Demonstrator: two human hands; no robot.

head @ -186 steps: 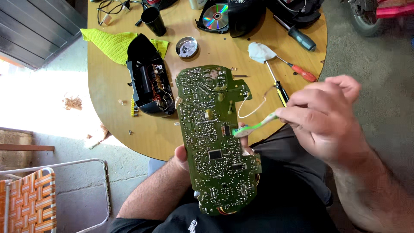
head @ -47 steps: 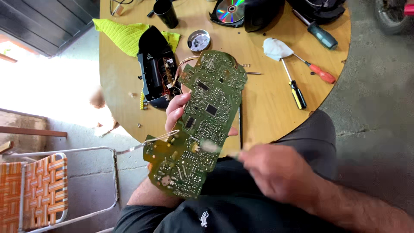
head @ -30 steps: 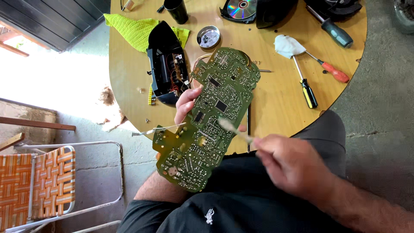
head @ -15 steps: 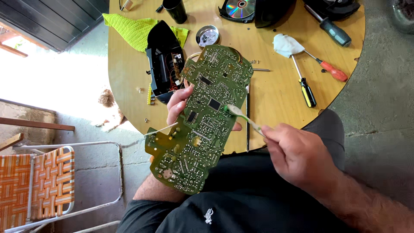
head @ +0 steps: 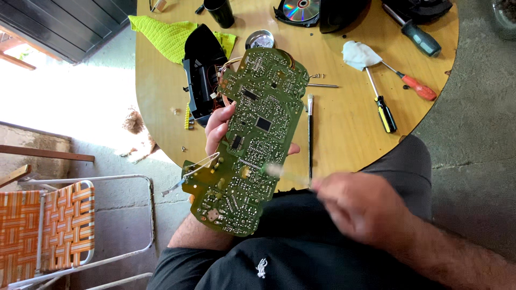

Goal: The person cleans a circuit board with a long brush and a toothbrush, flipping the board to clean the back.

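Observation:
A long green circuit board is held up over the round wooden table, tilted, solder side toward me. My left hand grips it from behind, fingers showing at its left edge and a thumb tip at its right edge. My right hand, blurred by motion, holds a small light-coloured brush whose head touches the board's lower middle. A thin white wire hangs off the board's lower left corner.
On the table lie a black plastic casing, a yellow-green knitted cloth, a round metal tin, a disc, screwdrivers, a white rag and a thin rod. A folding chair with orange webbing stands at left.
The right hand has dropped back toward my lap and the brush head has slid down the board from its middle to its lower part. The board stays tilted in the left hand.

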